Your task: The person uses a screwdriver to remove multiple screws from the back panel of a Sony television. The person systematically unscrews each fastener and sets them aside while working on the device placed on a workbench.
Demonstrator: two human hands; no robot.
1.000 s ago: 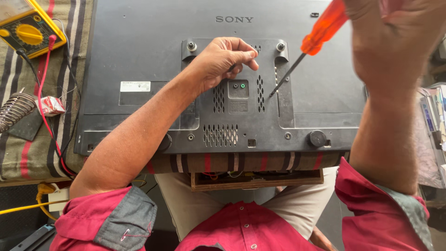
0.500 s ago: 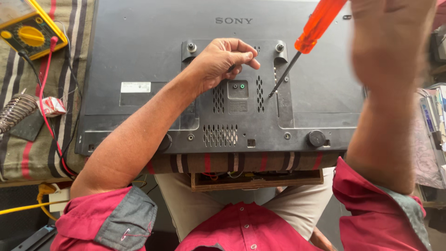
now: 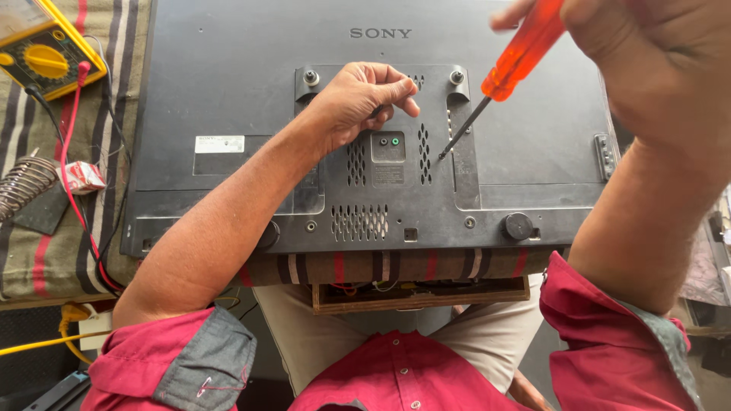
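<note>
A dark grey flat-screen monitor [image 3: 228,84] lies face down on a striped cloth, its back panel toward me. My left hand [image 3: 358,99] rests on the raised centre plate, fingers curled together near a small green-dotted socket [image 3: 388,141]. Whether it pinches anything cannot be seen. My right hand [image 3: 655,68] is close to the camera and grips a screwdriver with an orange handle [image 3: 525,49]. The metal tip [image 3: 442,157] points down beside the vent slots on the plate's right side.
A yellow multimeter [image 3: 42,49] with red and black leads sits at the top left. A soldering-iron coil stand [image 3: 23,186] lies on the left. A wooden table edge [image 3: 419,293] shows below the monitor. A round black knob [image 3: 518,226] sits on the lower right of the panel.
The screwdriver tip has shifted slightly along the right side of the plate, and my right hand has moved a little. My left hand stays in place.
</note>
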